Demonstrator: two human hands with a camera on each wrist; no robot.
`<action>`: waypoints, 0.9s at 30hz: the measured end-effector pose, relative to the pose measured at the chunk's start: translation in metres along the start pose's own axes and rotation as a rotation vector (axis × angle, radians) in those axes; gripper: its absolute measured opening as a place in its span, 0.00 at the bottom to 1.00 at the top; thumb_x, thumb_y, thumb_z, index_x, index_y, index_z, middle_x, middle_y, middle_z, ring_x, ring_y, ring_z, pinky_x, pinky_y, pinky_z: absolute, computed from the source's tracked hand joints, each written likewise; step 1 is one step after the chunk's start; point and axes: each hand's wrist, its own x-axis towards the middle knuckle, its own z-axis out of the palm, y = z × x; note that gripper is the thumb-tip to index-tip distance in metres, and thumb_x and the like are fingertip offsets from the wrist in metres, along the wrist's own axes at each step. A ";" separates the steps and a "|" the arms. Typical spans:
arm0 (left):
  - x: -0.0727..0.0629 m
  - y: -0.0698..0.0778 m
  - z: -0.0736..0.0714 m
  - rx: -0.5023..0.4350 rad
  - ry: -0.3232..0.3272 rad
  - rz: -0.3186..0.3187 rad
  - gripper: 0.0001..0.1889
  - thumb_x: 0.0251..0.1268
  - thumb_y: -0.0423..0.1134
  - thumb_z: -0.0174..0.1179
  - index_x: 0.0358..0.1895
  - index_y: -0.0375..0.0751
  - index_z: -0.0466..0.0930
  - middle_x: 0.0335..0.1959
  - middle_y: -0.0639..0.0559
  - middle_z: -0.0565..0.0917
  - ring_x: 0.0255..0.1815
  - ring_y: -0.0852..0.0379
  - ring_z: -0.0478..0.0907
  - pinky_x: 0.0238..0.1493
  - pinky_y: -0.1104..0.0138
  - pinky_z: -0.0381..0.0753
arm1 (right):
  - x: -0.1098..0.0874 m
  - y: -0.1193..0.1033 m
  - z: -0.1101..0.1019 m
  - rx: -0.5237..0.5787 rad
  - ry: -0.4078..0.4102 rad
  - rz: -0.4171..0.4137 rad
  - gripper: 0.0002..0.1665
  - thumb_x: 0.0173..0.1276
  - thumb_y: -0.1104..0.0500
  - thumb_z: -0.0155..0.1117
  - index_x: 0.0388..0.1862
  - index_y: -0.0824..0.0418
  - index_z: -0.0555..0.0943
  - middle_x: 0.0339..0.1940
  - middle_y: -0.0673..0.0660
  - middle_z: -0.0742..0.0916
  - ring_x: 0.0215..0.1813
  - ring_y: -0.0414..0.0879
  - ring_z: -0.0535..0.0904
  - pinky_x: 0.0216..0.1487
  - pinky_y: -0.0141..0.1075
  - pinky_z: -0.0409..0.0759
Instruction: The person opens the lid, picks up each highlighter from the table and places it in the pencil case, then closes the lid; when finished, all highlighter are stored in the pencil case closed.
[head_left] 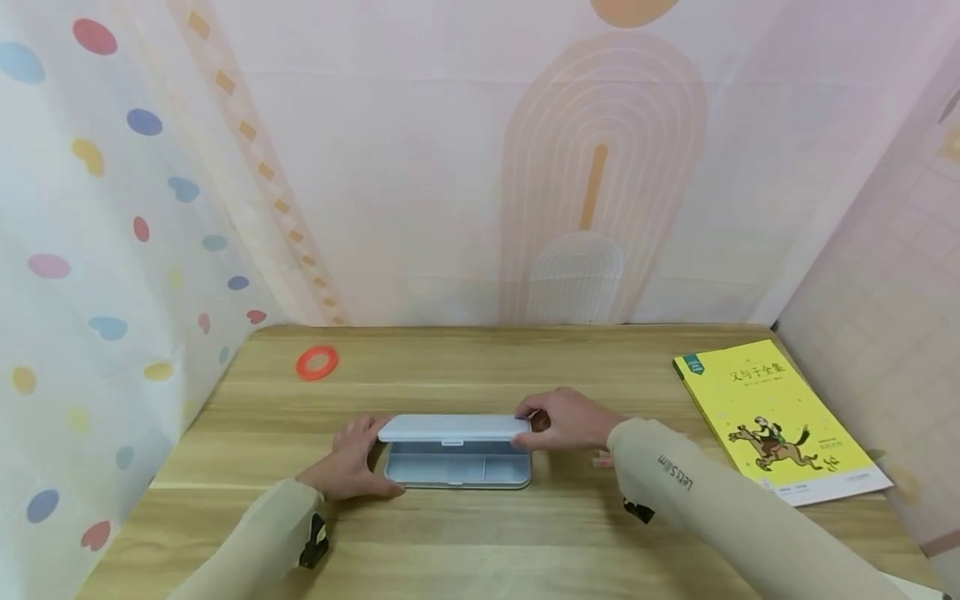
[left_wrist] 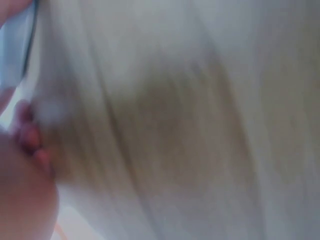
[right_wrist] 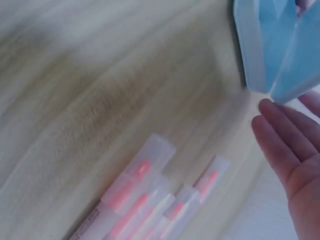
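A pale blue pencil case (head_left: 435,471) lies on the table with its lid (head_left: 450,427) partly raised. Its inside shows a divider and no contents that I can make out. My left hand (head_left: 360,467) grips the case's left end, thumb at the front corner and fingers toward the back. At the right end, my right hand (head_left: 566,421) pinches the lid's corner between thumb and fingers. The right wrist view shows the blue case (right_wrist: 272,45) standing open above the right hand (right_wrist: 295,150). In the left wrist view only part of the left hand (left_wrist: 25,185) shows, blurred.
Several capped pens with pink tips (right_wrist: 132,187) lie beside the right forearm, mostly hidden by it in the head view. An orange-red ring (head_left: 303,367) lies at the back left. A yellow book (head_left: 750,400) lies at the right edge of the wooden table (head_left: 480,542).
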 end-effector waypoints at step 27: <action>-0.002 0.003 0.001 -0.021 0.000 -0.005 0.51 0.38 0.60 0.77 0.70 0.46 0.66 0.46 0.51 0.68 0.48 0.52 0.60 0.47 0.58 0.55 | 0.038 0.007 -0.009 0.112 0.373 0.320 0.12 0.78 0.53 0.52 0.43 0.56 0.82 0.34 0.57 0.86 0.33 0.43 0.77 0.39 0.36 0.75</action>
